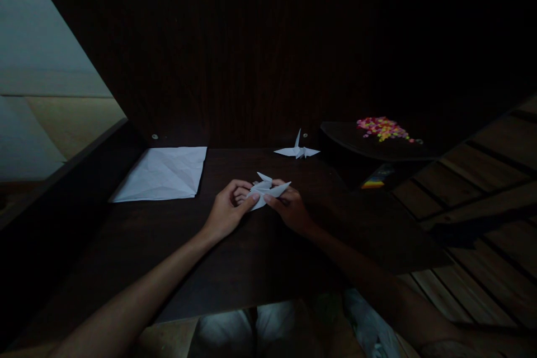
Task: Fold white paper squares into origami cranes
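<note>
A white origami crane (263,185) is held between my two hands just above the dark desk. My left hand (231,203) grips its left side, thumb on the near face and fingers curled behind. On the other side my right hand (292,208) pinches the paper with the thumb, beside a pointed wing that sticks out to the right. Another pointed tip rises at the back of the fold. Behind my hands, a second origami crane (298,151) rests on the desk with wings spread and one point upright.
A stack of creased white paper sheets (161,173) lies at the left of the desk (218,274). Small colourful pieces (386,128) are heaped on a raised dark shelf (352,137) at right. Dark panels border the desk at the back and left.
</note>
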A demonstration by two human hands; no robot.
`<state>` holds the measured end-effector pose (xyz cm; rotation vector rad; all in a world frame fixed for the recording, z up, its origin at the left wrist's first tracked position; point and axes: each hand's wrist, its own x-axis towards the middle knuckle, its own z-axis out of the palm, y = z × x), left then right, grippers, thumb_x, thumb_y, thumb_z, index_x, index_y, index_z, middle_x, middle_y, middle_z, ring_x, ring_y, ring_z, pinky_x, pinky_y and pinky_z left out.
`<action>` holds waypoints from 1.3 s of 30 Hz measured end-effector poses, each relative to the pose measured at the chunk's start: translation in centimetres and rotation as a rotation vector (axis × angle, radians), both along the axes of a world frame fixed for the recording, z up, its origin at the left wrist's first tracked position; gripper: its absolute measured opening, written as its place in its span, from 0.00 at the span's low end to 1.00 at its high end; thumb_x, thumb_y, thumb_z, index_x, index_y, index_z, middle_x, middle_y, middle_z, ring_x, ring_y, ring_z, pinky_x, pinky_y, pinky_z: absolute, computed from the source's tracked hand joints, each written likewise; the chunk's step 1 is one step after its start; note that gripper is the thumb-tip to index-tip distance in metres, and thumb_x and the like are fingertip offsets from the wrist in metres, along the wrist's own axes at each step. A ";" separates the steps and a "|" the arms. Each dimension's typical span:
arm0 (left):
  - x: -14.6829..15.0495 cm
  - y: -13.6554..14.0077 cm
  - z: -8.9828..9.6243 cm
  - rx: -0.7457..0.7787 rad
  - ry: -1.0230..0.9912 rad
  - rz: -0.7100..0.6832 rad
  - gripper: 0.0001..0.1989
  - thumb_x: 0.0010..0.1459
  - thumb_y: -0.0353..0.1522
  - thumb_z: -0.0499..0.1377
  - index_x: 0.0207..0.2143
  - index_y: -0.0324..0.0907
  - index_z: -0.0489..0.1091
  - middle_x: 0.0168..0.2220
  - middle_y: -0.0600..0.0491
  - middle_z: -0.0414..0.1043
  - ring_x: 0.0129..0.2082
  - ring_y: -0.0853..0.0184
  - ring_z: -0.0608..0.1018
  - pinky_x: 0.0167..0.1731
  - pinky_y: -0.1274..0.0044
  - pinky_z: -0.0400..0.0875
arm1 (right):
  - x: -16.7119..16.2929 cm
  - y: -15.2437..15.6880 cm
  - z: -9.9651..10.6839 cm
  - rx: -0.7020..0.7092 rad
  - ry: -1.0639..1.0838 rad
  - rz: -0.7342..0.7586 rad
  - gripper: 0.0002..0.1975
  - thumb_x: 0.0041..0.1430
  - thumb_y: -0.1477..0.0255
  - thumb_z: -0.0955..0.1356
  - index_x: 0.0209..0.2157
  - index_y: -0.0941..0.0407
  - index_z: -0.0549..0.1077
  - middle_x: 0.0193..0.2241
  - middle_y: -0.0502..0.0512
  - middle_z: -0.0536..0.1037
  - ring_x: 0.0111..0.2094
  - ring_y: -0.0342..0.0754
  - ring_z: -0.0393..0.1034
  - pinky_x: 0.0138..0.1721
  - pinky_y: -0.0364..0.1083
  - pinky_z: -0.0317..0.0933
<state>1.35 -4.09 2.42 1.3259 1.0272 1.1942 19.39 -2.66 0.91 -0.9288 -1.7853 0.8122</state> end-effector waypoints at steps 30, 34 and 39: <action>-0.3 0.5 -0.4 -0.222 -0.129 -0.161 0.14 0.49 0.39 0.64 0.31 0.36 0.69 0.21 0.53 0.73 0.17 0.69 0.75 0.14 0.81 0.66 | -0.2 1.3 -1.2 -0.175 0.293 -0.010 0.30 0.44 0.62 0.74 0.47 0.53 0.62 0.45 0.58 0.69 0.38 0.46 0.68 0.41 0.47 0.65; -0.4 0.5 -0.2 -0.184 -0.107 -0.138 0.13 0.48 0.38 0.66 0.27 0.36 0.72 0.23 0.50 0.74 0.19 0.68 0.74 0.17 0.79 0.68 | 0.1 1.9 -1.3 -0.314 0.271 -0.007 0.25 0.41 0.60 0.75 0.37 0.54 0.64 0.30 0.50 0.72 0.29 0.43 0.68 0.32 0.43 0.64; -1.1 1.0 -0.2 -0.142 -0.052 -0.115 0.13 0.49 0.38 0.65 0.22 0.35 0.75 0.22 0.49 0.74 0.21 0.69 0.73 0.21 0.78 0.67 | 0.7 1.7 -0.3 -0.436 0.141 0.102 0.19 0.42 0.58 0.75 0.29 0.58 0.70 0.26 0.51 0.75 0.28 0.44 0.69 0.30 0.43 0.63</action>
